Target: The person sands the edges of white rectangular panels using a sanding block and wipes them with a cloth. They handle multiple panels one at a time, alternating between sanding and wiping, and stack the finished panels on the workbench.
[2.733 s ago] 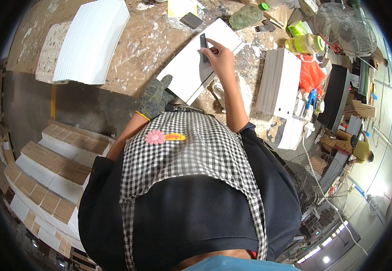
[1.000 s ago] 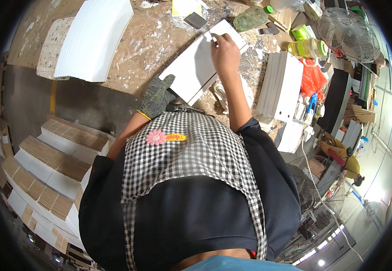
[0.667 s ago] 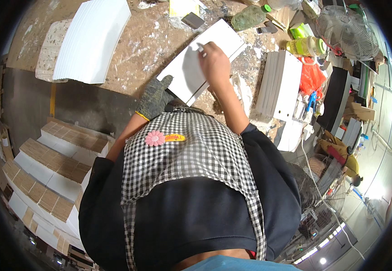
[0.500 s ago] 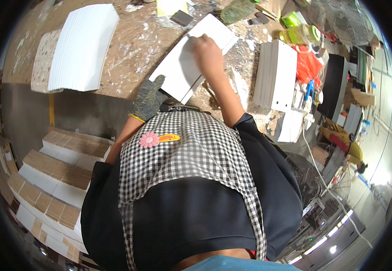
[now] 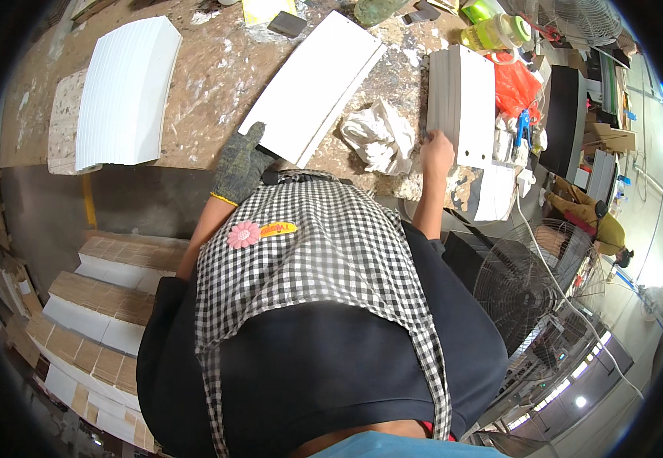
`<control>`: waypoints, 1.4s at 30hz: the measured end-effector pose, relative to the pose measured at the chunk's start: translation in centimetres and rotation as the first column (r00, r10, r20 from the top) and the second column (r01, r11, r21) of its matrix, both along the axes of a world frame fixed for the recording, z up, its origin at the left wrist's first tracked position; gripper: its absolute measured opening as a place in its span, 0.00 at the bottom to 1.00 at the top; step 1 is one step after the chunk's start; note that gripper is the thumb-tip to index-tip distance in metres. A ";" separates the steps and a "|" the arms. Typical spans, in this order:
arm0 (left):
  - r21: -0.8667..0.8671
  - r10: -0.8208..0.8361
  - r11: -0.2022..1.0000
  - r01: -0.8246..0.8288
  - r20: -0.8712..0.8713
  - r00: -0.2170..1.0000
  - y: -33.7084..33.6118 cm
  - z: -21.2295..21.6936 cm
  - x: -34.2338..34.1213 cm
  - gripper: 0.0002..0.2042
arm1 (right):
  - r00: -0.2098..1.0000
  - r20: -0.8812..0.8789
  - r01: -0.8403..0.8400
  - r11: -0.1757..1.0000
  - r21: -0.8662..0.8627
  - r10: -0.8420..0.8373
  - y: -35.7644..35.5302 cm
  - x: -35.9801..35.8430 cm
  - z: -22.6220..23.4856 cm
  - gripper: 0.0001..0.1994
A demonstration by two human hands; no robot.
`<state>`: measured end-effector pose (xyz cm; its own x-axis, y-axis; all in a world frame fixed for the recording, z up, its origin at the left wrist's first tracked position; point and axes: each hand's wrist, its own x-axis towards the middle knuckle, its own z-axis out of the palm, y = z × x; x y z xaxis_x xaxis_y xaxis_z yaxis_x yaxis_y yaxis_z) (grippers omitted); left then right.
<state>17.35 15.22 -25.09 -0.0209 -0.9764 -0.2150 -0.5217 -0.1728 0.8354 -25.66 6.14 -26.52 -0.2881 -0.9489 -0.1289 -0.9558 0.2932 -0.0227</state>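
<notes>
A long white panel lies slantwise on the stained workbench. My left hand, in a dark grey knitted glove, grips its near left corner with the thumb on top; the other fingers are mostly hidden. My bare right hand is closed at the near end of a stack of panels with grey edges. Whether something is pinched in those fingers is too small to make out. Between the white panel and that stack sits a crumpled white cloth.
A taller stack of white panels stands at the bench's left. Along the back lie a dark block and a yellow-green bottle. A red plastic bag is at the right, with a large floor fan below. Another person bends far right.
My right hand has left the white panel's surface and moved right and nearer, to the stack's near end. The cloth is now uncovered. My left hand still grips the panel's corner.
</notes>
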 end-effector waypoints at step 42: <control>0.102 0.278 0.956 -0.277 -0.627 0.728 -1.2 -6.4 -1.5 0.23 | 0.505 -0.001 -0.857 0.501 -0.117 0.863 -3.4 27.8 3.7 0.34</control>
